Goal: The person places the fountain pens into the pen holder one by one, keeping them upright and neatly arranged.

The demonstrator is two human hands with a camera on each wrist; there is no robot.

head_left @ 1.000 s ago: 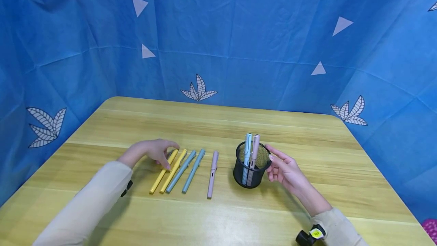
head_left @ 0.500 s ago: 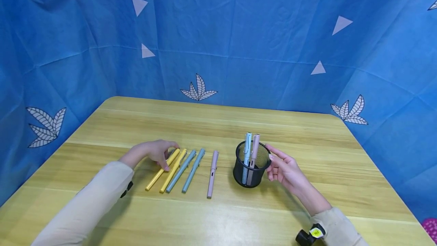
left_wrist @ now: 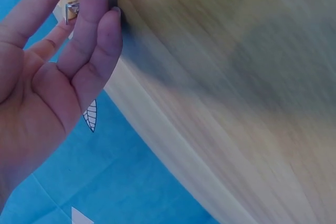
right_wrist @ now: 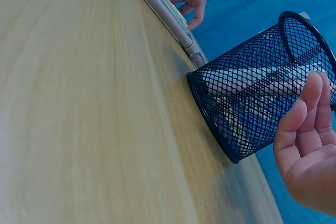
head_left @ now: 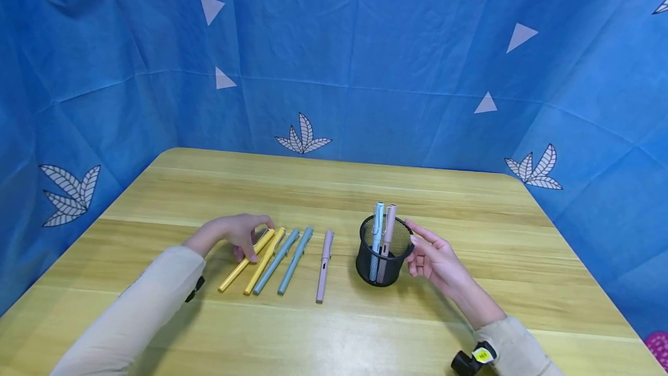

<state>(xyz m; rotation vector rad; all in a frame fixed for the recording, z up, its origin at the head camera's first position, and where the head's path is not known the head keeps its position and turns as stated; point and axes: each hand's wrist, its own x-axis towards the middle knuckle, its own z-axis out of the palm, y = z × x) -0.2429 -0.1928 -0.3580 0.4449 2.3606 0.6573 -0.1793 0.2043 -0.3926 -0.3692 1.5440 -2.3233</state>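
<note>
My left hand (head_left: 240, 234) pinches the upper part of the leftmost yellow pen (head_left: 236, 274) between thumb and fingers. Only the pen's clip end (left_wrist: 72, 11) peeks out between the fingers in the left wrist view. To its right lie a second yellow pen (head_left: 261, 268), two teal pens (head_left: 276, 263) and a lilac pen (head_left: 322, 271). With thumb and fingers at its rim, my right hand (head_left: 437, 257) holds the black mesh pen holder (right_wrist: 247, 93), which stands upright on the table. A light blue pen (head_left: 378, 225) and another lilac pen (head_left: 389, 225) stand inside it.
The wooden table (head_left: 334, 335) reaches back to a blue patterned cloth (head_left: 334, 45), which also hangs along both sides. A wrist camera (head_left: 469, 361) sits on the right sleeve. Something pink (head_left: 659, 348) shows beyond the table at the right edge.
The leftmost yellow pen's near end has swung left, away from the second yellow pen, as the left fingers closed on it. My right hand and the pen holder have stayed in place.
</note>
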